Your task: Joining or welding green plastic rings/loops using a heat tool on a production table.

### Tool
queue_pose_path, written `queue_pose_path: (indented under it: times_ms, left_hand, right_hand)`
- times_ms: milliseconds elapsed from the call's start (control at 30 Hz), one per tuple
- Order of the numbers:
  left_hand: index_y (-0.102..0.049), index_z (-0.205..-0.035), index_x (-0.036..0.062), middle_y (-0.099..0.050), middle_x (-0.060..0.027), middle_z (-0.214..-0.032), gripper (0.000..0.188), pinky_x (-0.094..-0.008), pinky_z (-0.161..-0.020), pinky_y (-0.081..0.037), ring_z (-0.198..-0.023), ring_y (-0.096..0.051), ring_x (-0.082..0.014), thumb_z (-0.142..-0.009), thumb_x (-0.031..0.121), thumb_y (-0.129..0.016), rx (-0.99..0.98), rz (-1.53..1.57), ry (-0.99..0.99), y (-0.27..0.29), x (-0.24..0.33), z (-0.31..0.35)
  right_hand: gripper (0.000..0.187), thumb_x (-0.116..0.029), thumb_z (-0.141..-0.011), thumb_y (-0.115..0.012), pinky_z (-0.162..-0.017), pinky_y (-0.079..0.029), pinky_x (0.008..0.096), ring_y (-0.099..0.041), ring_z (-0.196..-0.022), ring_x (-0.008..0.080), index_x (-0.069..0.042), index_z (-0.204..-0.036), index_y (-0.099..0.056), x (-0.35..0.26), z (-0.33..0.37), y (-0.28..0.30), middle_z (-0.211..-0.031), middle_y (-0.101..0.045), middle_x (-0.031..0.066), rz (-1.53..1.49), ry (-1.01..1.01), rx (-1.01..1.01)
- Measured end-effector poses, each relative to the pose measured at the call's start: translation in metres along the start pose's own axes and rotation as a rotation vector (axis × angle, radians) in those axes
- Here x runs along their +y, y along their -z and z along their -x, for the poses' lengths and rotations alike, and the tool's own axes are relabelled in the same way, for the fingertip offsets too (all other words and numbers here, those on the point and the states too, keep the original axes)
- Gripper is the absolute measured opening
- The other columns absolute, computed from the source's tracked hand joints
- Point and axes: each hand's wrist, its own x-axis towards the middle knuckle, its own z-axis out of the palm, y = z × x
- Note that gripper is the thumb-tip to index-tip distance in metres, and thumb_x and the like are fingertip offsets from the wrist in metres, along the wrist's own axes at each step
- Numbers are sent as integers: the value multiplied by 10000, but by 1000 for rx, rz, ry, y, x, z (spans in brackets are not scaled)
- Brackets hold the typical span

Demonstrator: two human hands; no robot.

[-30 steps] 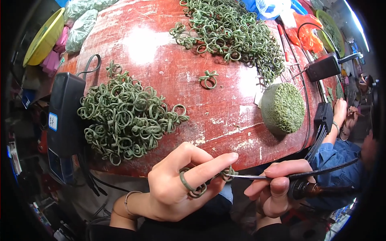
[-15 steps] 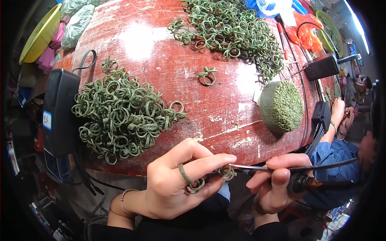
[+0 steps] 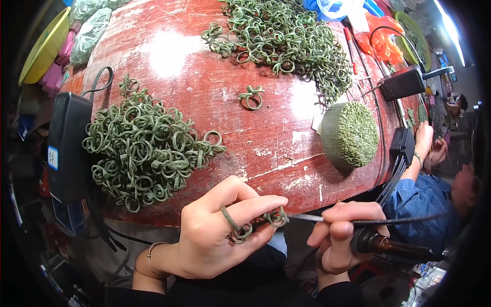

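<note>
My left hand pinches a small green ring between thumb and fingertip, over the table's near edge. Another green ring is slipped round one of its fingers, and a further one hangs just below. In my right hand is a pen-like tool with a slim metal tip, pointing left at the pinched ring. Its black cord trails off to the right. A dark brown tapered object with a black collar sits against the same hand; whether the fingers grip it I cannot tell.
Green rings form a heap at left and a larger heap at the back. One lone ring lies between them. A round green block and black boxes stand at right. Nearby, another person's hand works.
The tool's tip has drawn back slightly from the pinched ring. That ring shows at a different angle between my left fingers. The whole view has shifted a little.
</note>
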Motion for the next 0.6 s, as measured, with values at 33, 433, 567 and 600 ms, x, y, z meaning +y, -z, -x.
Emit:
queue_pose_path:
  times_ms: [33, 433, 567, 600]
  left_hand:
    - [-658, -904, 77, -486, 4, -714, 320, -183, -484, -411, -550, -480, -45, -607, -32, -704, -13, 15, 17, -1, 0, 0]
    - [-613, -855, -27, -585, -132, -846, 252, -270, -655, -504, -761, -598, -188, -623, -41, -710, -128, 564, 176, 1, -12, -4]
    - [-611, -869, -33, -585, -148, -843, 261, -292, -645, -517, -754, -608, -208, -627, -38, -708, -119, 601, 175, -1, -11, -6]
    - [-609, -876, -36, -585, -155, -843, 266, -298, -641, -521, -753, -611, -216, -629, -36, -708, -111, 610, 180, -2, -11, -6]
  right_hand:
    - [227, -210, -780, -631, -455, -459, 224, -585, -492, 134, 5, -820, -569, 0, 2, -3, -598, -600, 97, 43, 6, 98]
    - [431, -445, -787, -565, -363, -347, 204, -464, -369, 101, -23, -809, -485, -1, 6, 2, -468, -537, 82, 30, -224, 262]
    - [438, -455, -791, -554, -367, -348, 201, -463, -373, 95, -26, -822, -472, -3, 7, 3, -468, -537, 80, 51, -239, 267]
    - [444, -462, -790, -551, -369, -349, 199, -462, -373, 95, -27, -823, -468, -3, 7, 3, -469, -537, 78, 52, -245, 264]
